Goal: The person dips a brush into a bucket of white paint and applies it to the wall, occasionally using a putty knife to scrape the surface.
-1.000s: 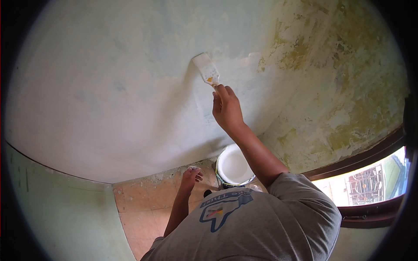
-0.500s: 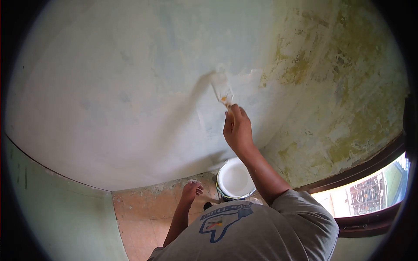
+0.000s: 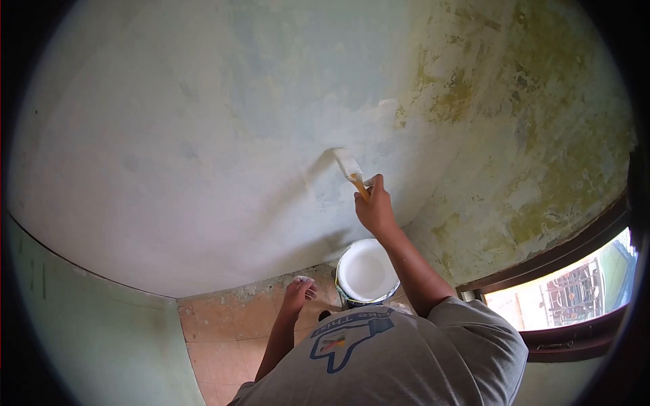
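Note:
My right hand grips the yellow handle of a flat paintbrush whose head is coated white. The brush tip is at the pale wall, its shadow falling down and to the left. My left hand hangs low over the floor, fingers loosely curled and a little apart, with white smears on them and nothing visible in them. Between my forearms stands a round bucket holding white paint, its lower part hidden by my shirt.
Patchy yellow-green, flaking wall lies to the right. Below it is a dark-framed window. A pale green side wall stands at the lower left, beside the orange tiled floor.
My right hand has drawn the paintbrush downward on the wall, and more of its yellow handle shows. The left hand stays nearly where it was, while the view has shifted slightly.

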Tool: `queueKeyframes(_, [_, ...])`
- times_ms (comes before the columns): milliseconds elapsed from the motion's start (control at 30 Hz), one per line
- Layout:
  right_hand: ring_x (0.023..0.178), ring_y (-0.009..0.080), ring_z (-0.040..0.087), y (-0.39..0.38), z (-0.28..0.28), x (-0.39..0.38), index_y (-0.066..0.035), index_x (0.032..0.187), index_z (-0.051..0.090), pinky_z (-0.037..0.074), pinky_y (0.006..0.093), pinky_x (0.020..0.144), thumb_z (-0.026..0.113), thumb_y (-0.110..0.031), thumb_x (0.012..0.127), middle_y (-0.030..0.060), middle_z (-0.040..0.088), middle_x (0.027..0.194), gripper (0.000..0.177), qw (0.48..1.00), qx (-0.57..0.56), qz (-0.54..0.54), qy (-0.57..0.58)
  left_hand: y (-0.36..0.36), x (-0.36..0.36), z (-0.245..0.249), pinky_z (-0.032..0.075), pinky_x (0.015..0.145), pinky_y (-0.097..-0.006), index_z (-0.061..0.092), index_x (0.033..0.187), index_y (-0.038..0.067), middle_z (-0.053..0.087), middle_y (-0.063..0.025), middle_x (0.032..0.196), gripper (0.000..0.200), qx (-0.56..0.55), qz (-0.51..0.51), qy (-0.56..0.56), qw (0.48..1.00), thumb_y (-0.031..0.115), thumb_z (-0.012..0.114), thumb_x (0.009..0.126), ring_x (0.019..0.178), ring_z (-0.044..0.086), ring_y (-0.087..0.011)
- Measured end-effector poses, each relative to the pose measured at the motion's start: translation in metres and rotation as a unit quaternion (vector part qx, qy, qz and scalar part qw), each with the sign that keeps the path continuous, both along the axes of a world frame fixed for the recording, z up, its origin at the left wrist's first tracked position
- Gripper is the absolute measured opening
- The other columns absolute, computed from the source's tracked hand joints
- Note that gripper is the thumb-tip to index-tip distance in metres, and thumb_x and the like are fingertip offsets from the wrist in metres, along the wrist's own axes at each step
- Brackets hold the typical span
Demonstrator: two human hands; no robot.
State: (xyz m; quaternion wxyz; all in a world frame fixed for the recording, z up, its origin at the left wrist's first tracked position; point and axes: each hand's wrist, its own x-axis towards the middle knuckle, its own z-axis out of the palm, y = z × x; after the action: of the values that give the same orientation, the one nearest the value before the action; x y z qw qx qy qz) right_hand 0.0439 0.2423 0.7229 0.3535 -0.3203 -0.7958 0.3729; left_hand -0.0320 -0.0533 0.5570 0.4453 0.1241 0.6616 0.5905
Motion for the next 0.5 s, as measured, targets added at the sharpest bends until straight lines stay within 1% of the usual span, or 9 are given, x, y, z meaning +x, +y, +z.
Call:
queueKeyframes(33, [0.073, 0.0387, 0.068, 0.002, 0.001, 0.004, 0.001, 0.106, 0.046, 0.051, 0.0442, 0.065, 0.068, -0.005, 0.088, 0.0224, 0.067, 0.081, 0.029, 0.999, -0.034, -0.011, 0.031, -0.002, 0.001, -0.001, 0.049, 0.065, -0.0287, 0.059, 0.098, 0.007, 0.068, -0.0059, 0.084, 0.019, -0.001, -0.001, 0.001, 1.0, 0.026, 0.059, 0.097, 0.07, 0.065, -0.0145])
queueKeyframes(67, [0.067, 0.0239, 0.065, 0.007, -0.004, 0.006, -0.001, 0.105, 0.047, 0.049, 0.0367, 0.06, 0.066, -0.007, 0.092, 0.0155, 0.066, 0.079, 0.024, 0.997, -0.045, -0.003, 0.059, -0.003, 0.001, -0.002, 0.049, 0.065, -0.0288, 0.059, 0.098, 0.007, 0.069, -0.0064, 0.084, 0.019, -0.009, 0.003, -0.001, 1.0, 0.026, 0.059, 0.097, 0.07, 0.065, -0.0148])
queueKeyframes(100, [0.067, 0.0239, 0.065, 0.009, 0.0, 0.008, -0.001, 0.105, 0.047, 0.049, 0.0367, 0.06, 0.066, -0.007, 0.092, 0.0155, 0.066, 0.079, 0.024, 0.997, -0.044, -0.003, 0.06, -0.003, 0.002, -0.002, 0.05, 0.065, -0.0288, 0.059, 0.098, 0.007, 0.069, -0.0068, 0.084, 0.019, -0.017, 0.007, -0.002, 1.0, 0.025, 0.059, 0.097, 0.07, 0.066, -0.015])
queueKeyframes(167, [0.062, 0.013, 0.057, 0.012, 0.007, 0.012, -0.002, 0.106, 0.05, 0.046, 0.0304, 0.056, 0.06, -0.01, 0.099, 0.0084, 0.064, 0.078, 0.015, 0.975, -0.147, 0.061, 0.152, -0.003, 0.004, -0.002, 0.05, 0.065, -0.0289, 0.059, 0.098, 0.007, 0.069, -0.0071, 0.084, 0.019, -0.02, 0.008, -0.002, 1.0, 0.025, 0.059, 0.097, 0.07, 0.066, -0.0152])
queueKeyframes(200, [0.062, 0.013, 0.057, 0.013, 0.01, 0.012, -0.002, 0.106, 0.05, 0.046, 0.0304, 0.056, 0.06, -0.01, 0.099, 0.0084, 0.064, 0.078, 0.015, 0.975, -0.147, 0.062, 0.152, -0.003, 0.005, -0.001, 0.05, 0.065, -0.029, 0.059, 0.098, 0.006, 0.069, -0.0073, 0.084, 0.019, -0.024, 0.01, -0.002, 1.0, 0.025, 0.059, 0.097, 0.07, 0.066, -0.0153])
queueKeyframes(267, [0.066, 0.0088, 0.055, 0.014, 0.015, 0.01, 0.001, 0.107, 0.055, 0.044, 0.0262, 0.059, 0.052, -0.01, 0.103, 0.006, 0.064, 0.082, 0.013, 0.937, -0.227, 0.095, 0.247, -0.003, 0.007, 0.003, 0.05, 0.065, -0.0289, 0.059, 0.098, 0.006, 0.069, -0.0073, 0.084, 0.019, -0.021, 0.012, -0.001, 1.0, 0.025, 0.059, 0.097, 0.07, 0.066, -0.0153])
queueKeyframes(400, [0.069, 0.0077, 0.055, 0.02, 0.008, -0.002, 0.0, 0.11, 0.057, 0.043, 0.0246, 0.059, 0.05, -0.013, 0.104, 0.0038, 0.063, 0.085, 0.016, 0.949, -0.208, 0.076, 0.222, -0.001, 0.008, 0.006, 0.05, 0.065, -0.0288, 0.059, 0.098, 0.006, 0.069, -0.007, 0.084, 0.019, -0.015, 0.012, 0.003, 1.0, 0.026, 0.058, 0.097, 0.07, 0.066, -0.0153])
queueKeyframes(500, [0.072, 0.008, 0.053, 0.023, 0.009, -0.008, -0.002, 0.11, 0.058, 0.043, 0.0234, 0.061, 0.054, -0.017, 0.104, 0.0025, 0.062, 0.088, 0.017, 0.951, -0.197, 0.074, 0.228, -0.003, 0.007, 0.007, 0.05, 0.066, -0.0288, 0.059, 0.098, 0.007, 0.069, -0.0068, 0.084, 0.02, -0.013, 0.01, 0.006, 1.0, 0.026, 0.058, 0.097, 0.072, 0.066, -0.0153])
